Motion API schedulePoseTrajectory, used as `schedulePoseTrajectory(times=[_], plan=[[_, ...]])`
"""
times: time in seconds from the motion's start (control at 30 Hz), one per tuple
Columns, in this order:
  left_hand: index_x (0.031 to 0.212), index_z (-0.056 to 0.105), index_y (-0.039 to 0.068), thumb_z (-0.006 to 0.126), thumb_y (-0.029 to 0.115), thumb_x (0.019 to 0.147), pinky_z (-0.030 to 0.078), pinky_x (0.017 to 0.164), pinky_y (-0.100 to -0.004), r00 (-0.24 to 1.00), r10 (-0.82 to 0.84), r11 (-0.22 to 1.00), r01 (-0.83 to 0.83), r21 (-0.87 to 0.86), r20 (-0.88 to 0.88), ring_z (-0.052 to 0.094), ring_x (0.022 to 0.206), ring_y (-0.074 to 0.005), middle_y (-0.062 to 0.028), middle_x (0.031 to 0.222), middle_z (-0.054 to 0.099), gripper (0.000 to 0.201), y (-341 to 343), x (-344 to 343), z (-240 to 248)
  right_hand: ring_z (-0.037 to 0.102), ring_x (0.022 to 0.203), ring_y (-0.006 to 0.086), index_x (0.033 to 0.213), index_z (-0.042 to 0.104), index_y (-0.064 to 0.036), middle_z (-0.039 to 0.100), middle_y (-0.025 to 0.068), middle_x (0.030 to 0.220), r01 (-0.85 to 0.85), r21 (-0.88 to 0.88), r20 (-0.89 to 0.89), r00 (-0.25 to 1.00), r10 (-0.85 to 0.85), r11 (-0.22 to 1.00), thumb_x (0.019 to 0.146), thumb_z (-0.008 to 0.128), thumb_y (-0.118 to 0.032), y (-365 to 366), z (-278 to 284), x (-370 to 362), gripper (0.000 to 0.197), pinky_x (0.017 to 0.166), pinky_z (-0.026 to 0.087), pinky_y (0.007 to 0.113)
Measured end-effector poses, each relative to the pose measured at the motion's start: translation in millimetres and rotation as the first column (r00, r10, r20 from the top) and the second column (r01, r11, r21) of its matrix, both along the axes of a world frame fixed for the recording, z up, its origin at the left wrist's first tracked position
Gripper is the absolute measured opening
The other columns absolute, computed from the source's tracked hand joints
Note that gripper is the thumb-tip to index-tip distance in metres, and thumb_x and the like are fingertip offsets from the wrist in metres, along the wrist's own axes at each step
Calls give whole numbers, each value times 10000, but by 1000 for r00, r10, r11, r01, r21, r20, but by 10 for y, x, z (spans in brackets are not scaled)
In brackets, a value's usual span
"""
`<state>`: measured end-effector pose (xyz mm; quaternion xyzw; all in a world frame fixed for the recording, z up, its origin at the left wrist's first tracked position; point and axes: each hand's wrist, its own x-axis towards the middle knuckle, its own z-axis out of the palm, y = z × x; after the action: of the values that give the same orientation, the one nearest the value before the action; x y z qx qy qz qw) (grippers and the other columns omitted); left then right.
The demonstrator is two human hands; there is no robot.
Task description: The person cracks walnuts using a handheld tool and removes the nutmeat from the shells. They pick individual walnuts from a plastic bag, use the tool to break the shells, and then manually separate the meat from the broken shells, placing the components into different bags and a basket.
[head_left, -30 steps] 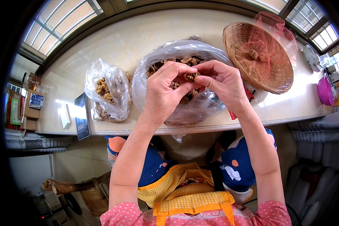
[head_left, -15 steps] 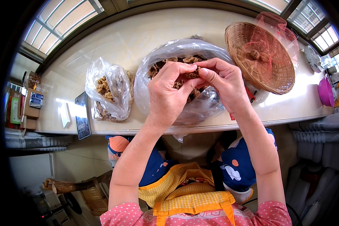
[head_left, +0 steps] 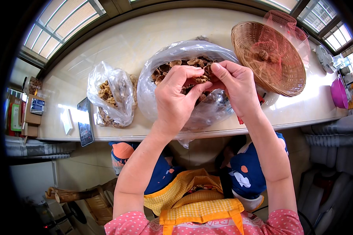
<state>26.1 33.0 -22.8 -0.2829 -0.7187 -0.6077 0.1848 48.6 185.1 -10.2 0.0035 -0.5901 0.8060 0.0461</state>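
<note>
Over a large clear plastic bag (head_left: 147, 94) my two hands meet, fingertips close together. The bag is open and full of broken walnut shells (head_left: 164, 69). My left hand (head_left: 174, 96) pinches a pale brown walnut kernel (head_left: 201, 79) between thumb and fingers. Right beside it, a darker piece of walnut shell (head_left: 208, 71) sits at the fingertips of my right hand (head_left: 237, 84), partly hidden by the thumb. To the left stands a smaller clear plastic bag (head_left: 123, 88) with walnut kernels (head_left: 106, 93) inside.
A wicker basket (head_left: 284, 80) with whole walnuts (head_left: 264, 55) and a red mesh bag (head_left: 282, 24) leans at the right. Part of a red-handled tool (head_left: 260, 98) shows below it. A phone (head_left: 85, 127) lies at the table's left front edge. A pink bowl (head_left: 338, 94) stands far right.
My right thumb and fingers have shifted up and slightly apart from the left fingertips. The kernel and the shell piece now show between my hands.
</note>
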Motion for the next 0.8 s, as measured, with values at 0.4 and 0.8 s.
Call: schedulePoseTrajectory(times=[0.4, 0.8], plan=[[1133, 536, -10, 667, -96, 808, 492, 902, -277, 935, -246, 963, 205, 175, 256, 597, 989, -138, -75, 1102, 596, 360, -65, -57, 23, 633, 637, 93, 974, 681, 39, 675, 54, 754, 133, 350, -46, 991, -125, 927, 901, 629, -107, 59, 17, 1, 171, 579, 518, 226], [1100, 569, -2, 690, -65, 796, 525, 832, -261, 970, -176, 983, 181, -10, 170, 630, 921, -142, -72, 1039, 610, 333, -75, -53, 24, 628, 760, 71, 1062, 664, 36, 699, 62, 850, 25, 323, -75, 997, -1, 946, 872, 665, -72, 40, 39, 16, 219, 690, 532, 214]])
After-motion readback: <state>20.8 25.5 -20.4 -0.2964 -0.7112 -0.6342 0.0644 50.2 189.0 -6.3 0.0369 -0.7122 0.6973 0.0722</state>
